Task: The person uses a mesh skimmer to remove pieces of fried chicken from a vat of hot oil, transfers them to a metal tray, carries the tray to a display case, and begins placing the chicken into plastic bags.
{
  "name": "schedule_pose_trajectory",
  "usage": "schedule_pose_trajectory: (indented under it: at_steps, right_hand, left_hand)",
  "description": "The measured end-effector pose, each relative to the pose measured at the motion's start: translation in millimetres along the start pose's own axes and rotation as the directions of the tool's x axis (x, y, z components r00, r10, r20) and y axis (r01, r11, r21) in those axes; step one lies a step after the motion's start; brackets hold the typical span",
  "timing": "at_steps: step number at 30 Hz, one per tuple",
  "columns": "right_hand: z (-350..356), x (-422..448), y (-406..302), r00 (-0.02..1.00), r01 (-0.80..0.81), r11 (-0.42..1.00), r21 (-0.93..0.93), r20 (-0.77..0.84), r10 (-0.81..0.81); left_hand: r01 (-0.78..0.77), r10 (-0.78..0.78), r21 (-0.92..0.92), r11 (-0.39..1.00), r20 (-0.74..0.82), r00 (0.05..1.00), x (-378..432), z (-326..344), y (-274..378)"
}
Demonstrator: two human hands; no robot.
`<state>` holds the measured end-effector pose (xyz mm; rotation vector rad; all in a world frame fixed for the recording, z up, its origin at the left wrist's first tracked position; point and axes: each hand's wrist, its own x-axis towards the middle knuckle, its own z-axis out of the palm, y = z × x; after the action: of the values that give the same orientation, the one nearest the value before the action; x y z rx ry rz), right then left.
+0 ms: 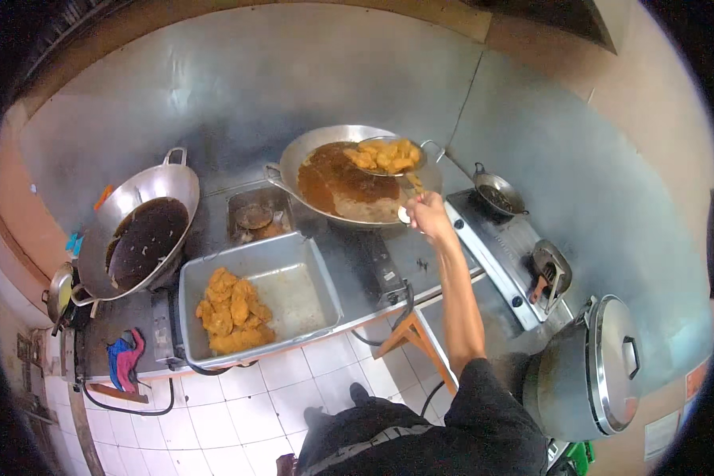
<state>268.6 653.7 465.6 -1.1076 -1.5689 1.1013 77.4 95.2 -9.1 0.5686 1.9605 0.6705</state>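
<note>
My right hand [427, 214] grips the handle of a round skimmer [387, 172], raised over the right side of a large metal wok [309, 143]. Golden fried pieces [392, 154], which look like battered chicken, are heaped in the skimmer. Below it, brown oil [333, 178] in the wok has pale foam along its near side. A grey rectangular tub [327, 285] stands on the counter in front of the wok, with a pile of fried pieces [232, 312] in its left half. My left hand is out of view.
At left, a second large wok [178, 178] holds dark oil. A two-burner stove [494, 262] on the right carries a small wok [509, 193] and a square pan [553, 262]. A big lidded pot [562, 381] stands near my right side. Cloths [125, 357] lie at the counter's left front.
</note>
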Motion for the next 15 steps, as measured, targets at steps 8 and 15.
schedule_pose_trajectory:
  at_steps: [8,15]
  right_hand:
    - [-33.9,-5.0,15.4,0.985,-0.143,0.904,0.403,0.145,0.091]
    - [-17.0,-35.2,1.3,0.978,-0.188,0.798,0.573,0.186,0.097]
  left_hand:
    - [-0.009,0.009,0.009,1.0,0.009,1.0,12.4,-1.9,9.7]
    - [-0.007,0.007,0.022,1.0,-0.01,1.0,19.6,-9.9,15.9]
